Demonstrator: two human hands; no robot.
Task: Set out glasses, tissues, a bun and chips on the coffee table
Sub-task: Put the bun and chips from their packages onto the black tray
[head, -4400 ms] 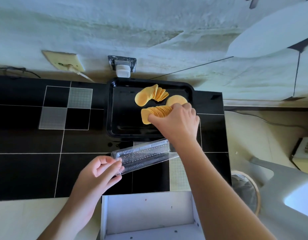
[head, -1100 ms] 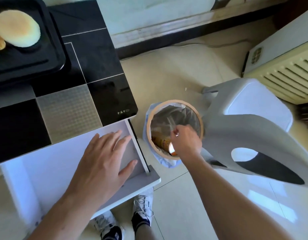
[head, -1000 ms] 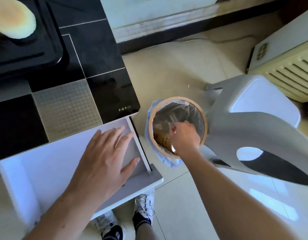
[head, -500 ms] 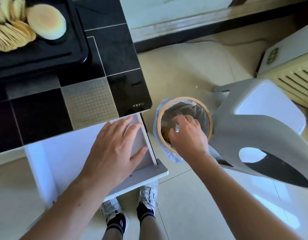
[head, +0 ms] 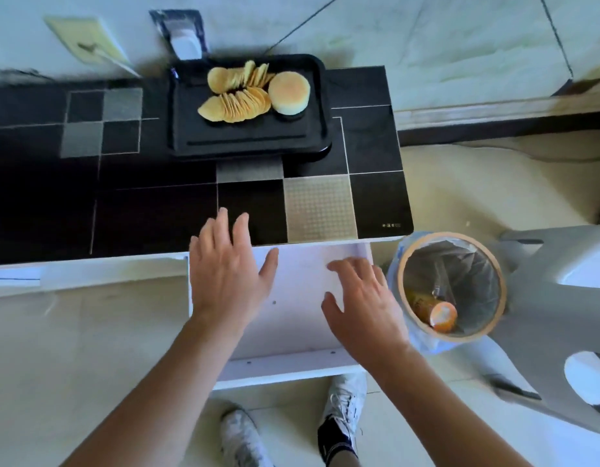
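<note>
Chips (head: 236, 92) in two fanned rows, one bun (head: 289, 93), one black tray (head: 248, 143), left hand (head: 224, 271) and right hand (head: 362, 298) grip apart, empty

A person's left hand (head: 224, 274) and right hand (head: 361, 301) spread open, holding nothing, above a pulled-out white drawer (head: 292, 332) under a black tiled coffee table (head: 140, 203). At the table's far edge, a black tray (head: 248, 143) carries fanned chips (head: 236, 96) beside a round bun (head: 289, 92). Right of the drawer, a lined waste bin (head: 450, 288) holds what appears to be an orange-capped tube, beside a grey plastic stool (head: 554, 298). White sneakers (head: 345, 399) show below.
</note>
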